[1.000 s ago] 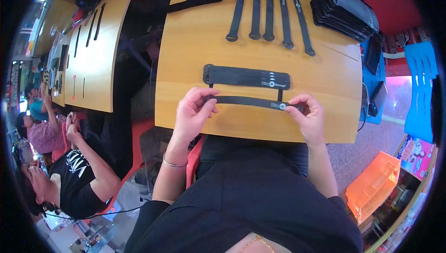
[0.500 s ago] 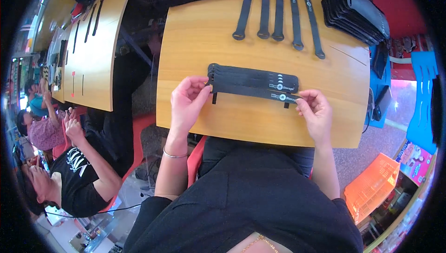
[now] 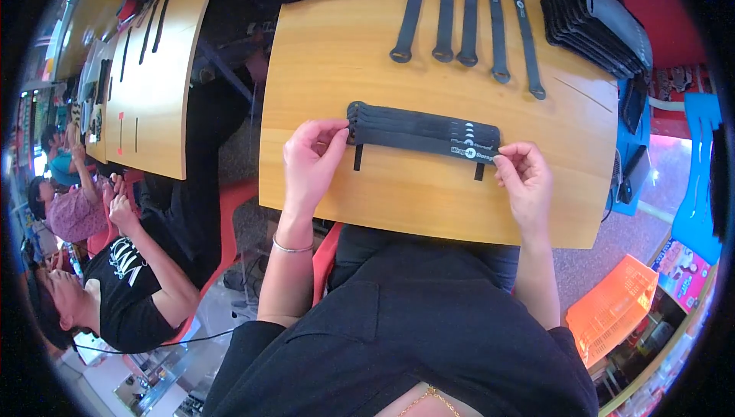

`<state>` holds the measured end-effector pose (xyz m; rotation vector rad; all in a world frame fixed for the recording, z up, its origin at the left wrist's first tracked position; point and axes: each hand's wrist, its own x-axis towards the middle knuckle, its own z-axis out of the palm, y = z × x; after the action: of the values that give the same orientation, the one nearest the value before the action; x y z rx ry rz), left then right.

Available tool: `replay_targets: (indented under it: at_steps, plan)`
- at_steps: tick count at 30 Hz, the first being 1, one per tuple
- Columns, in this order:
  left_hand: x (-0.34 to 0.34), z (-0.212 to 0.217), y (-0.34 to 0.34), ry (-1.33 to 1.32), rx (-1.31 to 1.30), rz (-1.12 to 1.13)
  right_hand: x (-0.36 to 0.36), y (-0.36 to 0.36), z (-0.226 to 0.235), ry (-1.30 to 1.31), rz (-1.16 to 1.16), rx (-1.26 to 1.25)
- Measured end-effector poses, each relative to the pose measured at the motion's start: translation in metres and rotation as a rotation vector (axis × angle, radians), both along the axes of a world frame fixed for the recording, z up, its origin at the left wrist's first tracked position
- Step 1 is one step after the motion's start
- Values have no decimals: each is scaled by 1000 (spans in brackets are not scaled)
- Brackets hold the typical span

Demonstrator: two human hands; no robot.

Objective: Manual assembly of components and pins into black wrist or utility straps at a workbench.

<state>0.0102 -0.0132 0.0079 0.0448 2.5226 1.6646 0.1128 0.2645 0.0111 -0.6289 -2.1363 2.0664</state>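
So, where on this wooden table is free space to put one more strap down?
Bare wood lies between the five separate straps and the strap bundle, and along the near table edge below the bundle, between the left hand and right hand. The far right corner is crowded by the stack of black pieces.

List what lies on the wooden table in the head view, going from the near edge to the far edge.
Left hand and right hand → bundle of black straps they hold → row of five single black straps.
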Motion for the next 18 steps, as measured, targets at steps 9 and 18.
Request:
replay_targets:
  at_steps: [9,18]
  plan:
    - [-4,-11,2,62,0,13,-4,-1,-1,-3,-8,18]
    - [-4,-14,1,79,-18,24,-7,-3,0,-36,-18,16]
